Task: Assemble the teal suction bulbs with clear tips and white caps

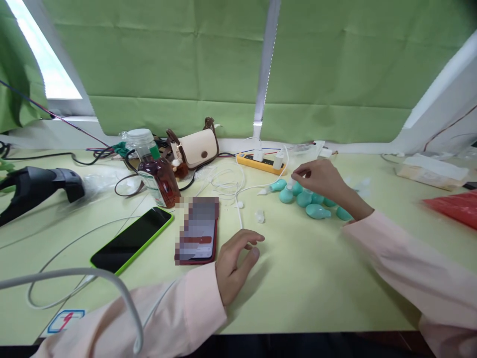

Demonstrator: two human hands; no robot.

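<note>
My left hand [238,263] rests at the table's front, to the right of a phone in a red case [215,238]. Its fingers are loosely bent, with a gap between thumb and forefinger and nothing in it. Over a cluster of teal squeeze bulbs [318,211] is my right hand [320,176], thumb and forefinger pinched together. The fingertips are beside the pale tip of one upright bulb [286,195]; whether they grip it I cannot make out. Another bulb [278,185] lies with its translucent nozzle pointing left. A small clear plastic piece [260,216] lies between my hands.
A green-edged phone [132,241], a bottle of dark liquid [158,174] and a black handheld scanner [40,186] are at left. Behind stand a cream handbag [196,149] and a yellow power strip [246,161] with white cables. A red bag [456,206] and a tissue pack [428,174] are right.
</note>
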